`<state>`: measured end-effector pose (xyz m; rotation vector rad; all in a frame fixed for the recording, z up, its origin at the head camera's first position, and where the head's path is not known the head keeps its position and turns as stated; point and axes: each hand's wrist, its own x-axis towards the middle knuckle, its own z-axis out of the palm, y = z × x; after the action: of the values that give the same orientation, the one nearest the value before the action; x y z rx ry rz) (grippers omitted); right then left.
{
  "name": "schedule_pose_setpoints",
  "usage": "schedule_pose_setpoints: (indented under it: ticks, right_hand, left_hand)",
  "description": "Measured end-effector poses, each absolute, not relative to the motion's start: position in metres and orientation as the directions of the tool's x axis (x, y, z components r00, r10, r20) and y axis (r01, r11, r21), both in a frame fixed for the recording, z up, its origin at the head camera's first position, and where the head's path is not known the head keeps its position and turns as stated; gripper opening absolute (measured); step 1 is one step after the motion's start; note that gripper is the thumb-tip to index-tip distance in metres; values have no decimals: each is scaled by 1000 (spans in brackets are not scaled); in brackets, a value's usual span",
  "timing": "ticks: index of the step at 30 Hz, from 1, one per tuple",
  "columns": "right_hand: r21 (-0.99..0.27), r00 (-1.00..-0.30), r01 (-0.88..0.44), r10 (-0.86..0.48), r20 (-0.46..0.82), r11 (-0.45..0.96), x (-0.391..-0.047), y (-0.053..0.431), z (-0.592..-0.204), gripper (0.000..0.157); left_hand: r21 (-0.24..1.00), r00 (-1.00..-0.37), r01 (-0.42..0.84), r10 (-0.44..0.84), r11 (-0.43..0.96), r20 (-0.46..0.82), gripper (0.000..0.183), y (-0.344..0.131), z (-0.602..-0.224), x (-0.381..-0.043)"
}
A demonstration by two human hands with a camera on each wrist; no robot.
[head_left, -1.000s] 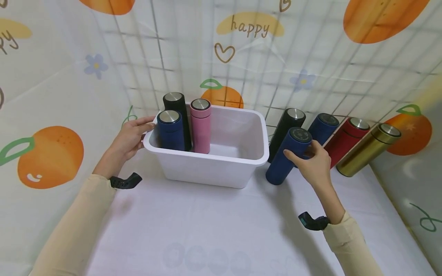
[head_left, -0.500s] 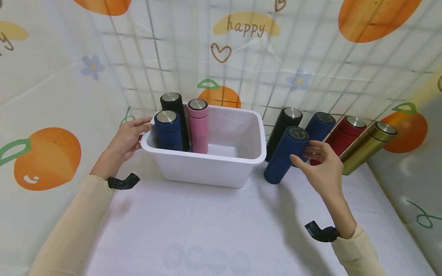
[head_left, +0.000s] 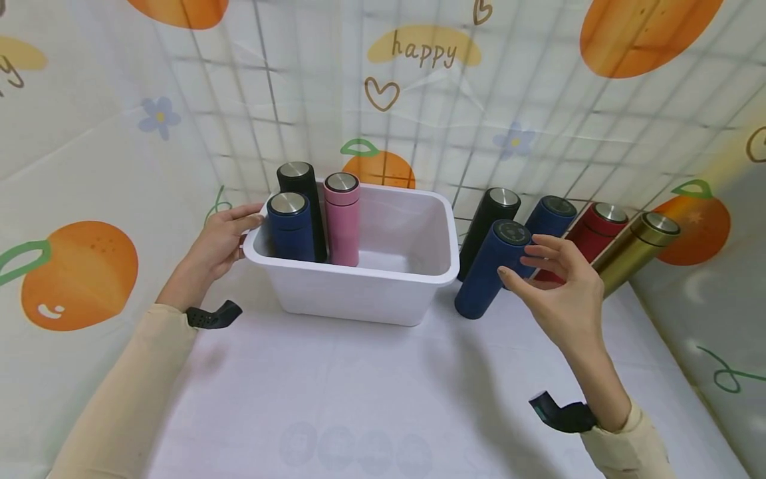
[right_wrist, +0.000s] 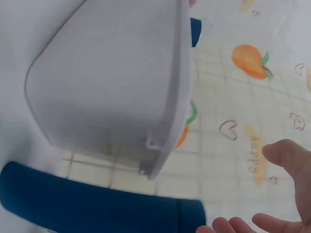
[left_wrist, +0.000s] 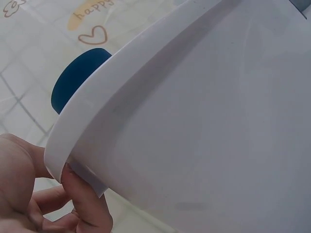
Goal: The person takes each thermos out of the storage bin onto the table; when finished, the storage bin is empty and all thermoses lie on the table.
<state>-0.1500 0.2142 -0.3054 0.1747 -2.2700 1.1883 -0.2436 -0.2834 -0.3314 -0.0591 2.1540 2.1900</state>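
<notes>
My left hand (head_left: 218, 243) grips the left rim of a white plastic bin (head_left: 359, 296); the left wrist view shows thumb and fingers pinching the lip. Inside the bin, at its left end, stand a navy vacuum flask (head_left: 291, 233) with a silver-topped lid, a black flask (head_left: 305, 193) and a pink flask (head_left: 343, 223). Right of the bin stands a blue flask (head_left: 487, 273) with a dark lid. Beside it my right hand (head_left: 565, 299) has its fingers spread and holds nothing. In the right wrist view, fingertips (right_wrist: 221, 225) show near that flask's lid end.
Behind the blue flask, along the back, are a black flask (head_left: 487, 226), another blue flask (head_left: 550, 216), a red flask (head_left: 595, 229) and a gold flask (head_left: 634, 249). A printed sheet over a wire grid (head_left: 431, 133) rises behind the bin. White cloth (head_left: 335, 379) covers the table.
My right hand has let go of the front blue flask and drawn back to the right, its fingers spreading. The flask stays standing; my left hand keeps its grip on the bin.
</notes>
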Motion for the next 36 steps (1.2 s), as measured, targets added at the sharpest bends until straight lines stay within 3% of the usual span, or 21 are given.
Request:
schedule_pose_setpoints:
  ticks: [18,36]
  right_hand:
    - [-662,-792,-506,6,610,553,-155,175,-270,58]
    - [-655,-812,-521,-81,578,548,-176,149,-244,54]
  left_hand:
    - [995,-996,-84,7,59,-85,53,-282,-330,-242]
    - [993,-996,-87,-3,76,-87,52,-285,-332,-242]
